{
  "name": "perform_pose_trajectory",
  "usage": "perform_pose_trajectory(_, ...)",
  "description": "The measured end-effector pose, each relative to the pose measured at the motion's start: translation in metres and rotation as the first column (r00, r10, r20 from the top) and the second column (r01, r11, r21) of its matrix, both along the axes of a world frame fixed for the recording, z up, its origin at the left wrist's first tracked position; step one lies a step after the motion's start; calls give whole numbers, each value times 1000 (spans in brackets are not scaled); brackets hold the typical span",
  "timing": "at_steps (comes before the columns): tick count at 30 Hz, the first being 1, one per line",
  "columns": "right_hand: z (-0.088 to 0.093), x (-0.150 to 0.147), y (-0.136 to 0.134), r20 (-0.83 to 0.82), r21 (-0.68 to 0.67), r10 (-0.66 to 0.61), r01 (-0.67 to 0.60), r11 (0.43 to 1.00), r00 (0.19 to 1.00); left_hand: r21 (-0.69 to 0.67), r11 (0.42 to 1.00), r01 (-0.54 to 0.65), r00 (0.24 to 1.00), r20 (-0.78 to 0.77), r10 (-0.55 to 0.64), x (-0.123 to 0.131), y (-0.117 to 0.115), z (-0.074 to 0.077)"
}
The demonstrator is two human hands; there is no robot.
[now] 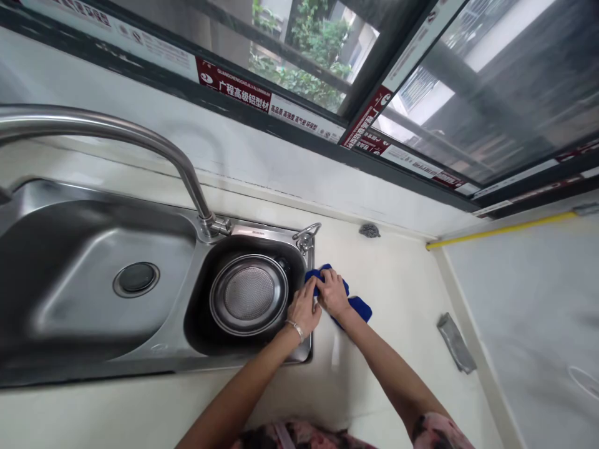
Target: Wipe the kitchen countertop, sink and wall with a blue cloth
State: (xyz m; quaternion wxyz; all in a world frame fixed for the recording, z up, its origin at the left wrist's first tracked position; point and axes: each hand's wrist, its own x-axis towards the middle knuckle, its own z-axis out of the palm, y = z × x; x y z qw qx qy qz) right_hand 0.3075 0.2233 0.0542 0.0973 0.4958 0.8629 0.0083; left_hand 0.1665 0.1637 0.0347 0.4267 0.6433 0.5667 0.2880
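A blue cloth [358, 305] lies on the white counter right beside the steel sink's right rim [306, 346]. My right hand [333, 293] presses down on the cloth with curled fingers. Touching it from the left, my left hand [304, 310], with a bracelet at the wrist, rests on the sink rim and grips the cloth's near edge. Both hands sit at the rim between the small basin and the counter.
A metal strainer basket [249, 294] sits in the small basin. A curved faucet [140, 140] arches over the large basin with its drain [136, 278]. A steel scourer [369, 231] lies by the wall, a grey object [456, 343] at the counter's right.
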Motion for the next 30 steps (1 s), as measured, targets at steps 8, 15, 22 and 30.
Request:
perform_pose_trajectory(8, 3, 11, -57, 13, -40, 155, -155, 987, 988, -50, 995, 91, 991, -89, -95, 4, -75, -4)
perform_pose_trajectory(15, 20, 15, -24, 117, -138, 268, -251, 958, 956, -94, 992, 80, 990, -109, -90, 9, -54, -6)
perform_pose_trajectory(22, 24, 1, 49, 196, -118, 241, -221, 968, 950, -187, 982, 31, 996, -76, -46, 8, 29, 5)
perform_pose_trajectory(30, 19, 4, 103, 204, -65, 206, -197, 978, 957, -195, 976, -92, 992, 62, 106, 25, 77, 3)
